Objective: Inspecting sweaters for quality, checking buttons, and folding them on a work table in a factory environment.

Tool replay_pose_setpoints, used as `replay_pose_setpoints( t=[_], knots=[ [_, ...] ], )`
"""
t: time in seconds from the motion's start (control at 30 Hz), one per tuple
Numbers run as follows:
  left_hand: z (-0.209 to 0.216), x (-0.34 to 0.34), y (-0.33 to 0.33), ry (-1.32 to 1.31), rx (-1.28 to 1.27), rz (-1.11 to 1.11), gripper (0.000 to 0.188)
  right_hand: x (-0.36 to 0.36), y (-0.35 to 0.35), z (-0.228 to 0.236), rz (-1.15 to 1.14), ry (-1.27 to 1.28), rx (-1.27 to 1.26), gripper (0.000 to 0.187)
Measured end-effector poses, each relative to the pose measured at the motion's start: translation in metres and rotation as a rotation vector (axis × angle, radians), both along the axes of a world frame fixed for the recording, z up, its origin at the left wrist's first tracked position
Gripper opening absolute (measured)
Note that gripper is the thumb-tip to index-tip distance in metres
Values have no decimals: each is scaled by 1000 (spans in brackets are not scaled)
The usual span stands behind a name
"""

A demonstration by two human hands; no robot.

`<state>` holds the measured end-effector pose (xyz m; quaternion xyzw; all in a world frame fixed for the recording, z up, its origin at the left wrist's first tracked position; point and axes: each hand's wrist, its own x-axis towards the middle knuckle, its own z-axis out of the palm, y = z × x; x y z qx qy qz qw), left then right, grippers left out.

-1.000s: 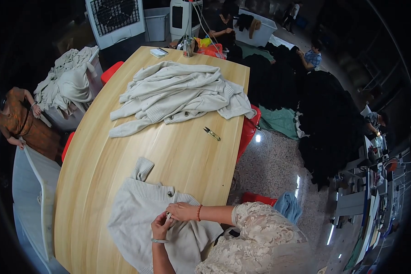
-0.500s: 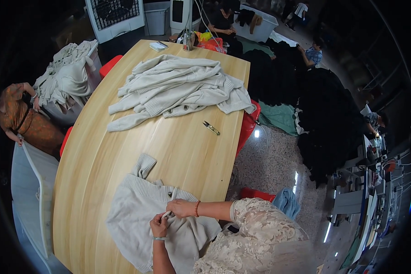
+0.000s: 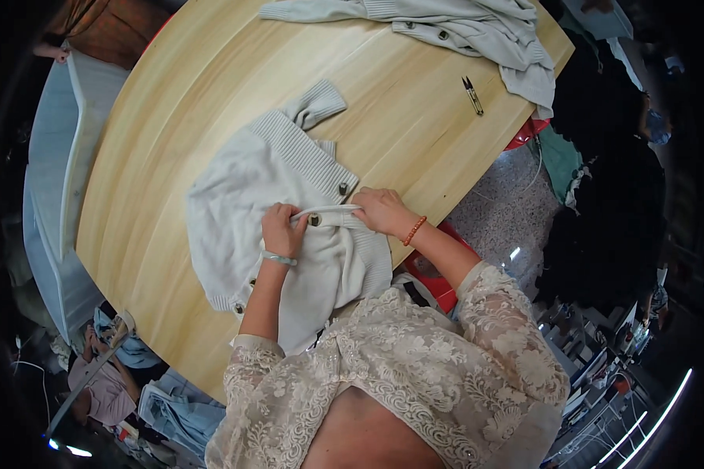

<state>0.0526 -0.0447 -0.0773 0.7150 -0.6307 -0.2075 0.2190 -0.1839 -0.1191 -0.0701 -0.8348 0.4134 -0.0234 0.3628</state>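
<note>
Wooden table, cardigan collar rightward.

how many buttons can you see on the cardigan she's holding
3: one button above the hands, one button beside the left hand, one button at the hem. More may hide under the hands or folds of the cardigan.

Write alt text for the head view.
A person's left hand and right hand pinch the button band of a cream knitted cardigan on a round wooden table. Small black thread snips lie beyond, beside more pale knitwear.
</note>
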Motion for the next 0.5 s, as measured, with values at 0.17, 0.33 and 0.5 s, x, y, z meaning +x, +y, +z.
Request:
replay_pose_setpoints(
  t=[0.17,0.33,0.5],
  knots=[
    [22,-50,-40,238,-107,-132,18,-9,-8,11,-3,80,-122,17],
    [-15,-71,-61,129,-13,-177,13,7,-1,-4,38,116,-116,11],
    [-11,-82,-64,2,50,-314,8,-1,1,-10,-46,-2,-75,14]
  ],
)
